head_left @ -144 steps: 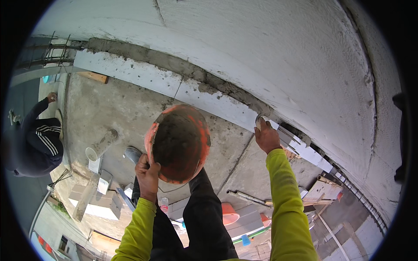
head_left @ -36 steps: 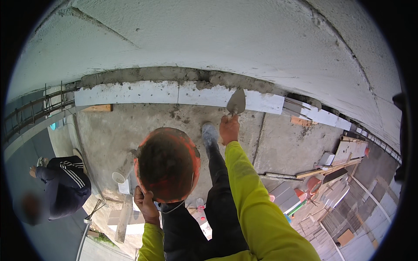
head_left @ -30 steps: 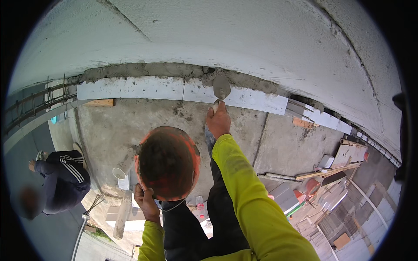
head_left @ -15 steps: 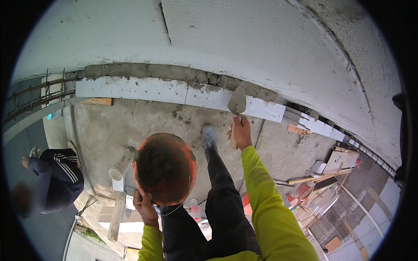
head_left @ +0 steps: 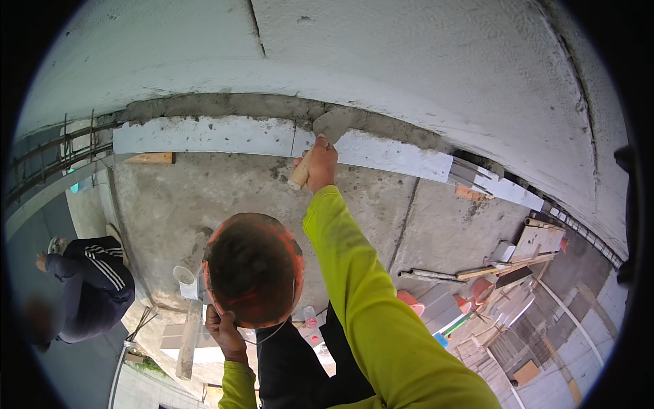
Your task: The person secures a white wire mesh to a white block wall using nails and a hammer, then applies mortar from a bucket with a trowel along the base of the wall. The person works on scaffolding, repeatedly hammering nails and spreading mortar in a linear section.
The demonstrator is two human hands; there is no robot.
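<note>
My right hand (head_left: 323, 163) is shut on the wooden handle of a trowel (head_left: 331, 125). The trowel's blade lies on the grey mortar bed (head_left: 225, 108) that tops a row of white blocks (head_left: 204, 136). My left hand (head_left: 227, 335) grips the near rim of a round orange bowl (head_left: 253, 269) holding dark mortar, close below my head. Both sleeves are bright yellow-green. A big white block wall (head_left: 381, 61) rises just behind the mortar bed.
A person in a dark tracksuit (head_left: 92, 286) crouches at the left on the concrete slab (head_left: 225, 198) below. A white bucket (head_left: 182, 275), a wooden plank (head_left: 189, 341), stacked boards and blocks (head_left: 524, 252) and steel rebar (head_left: 61, 146) lie around.
My right hand has carried the trowel a little to the left and up onto the mortar bed. The orange bowl stays in my left hand.
</note>
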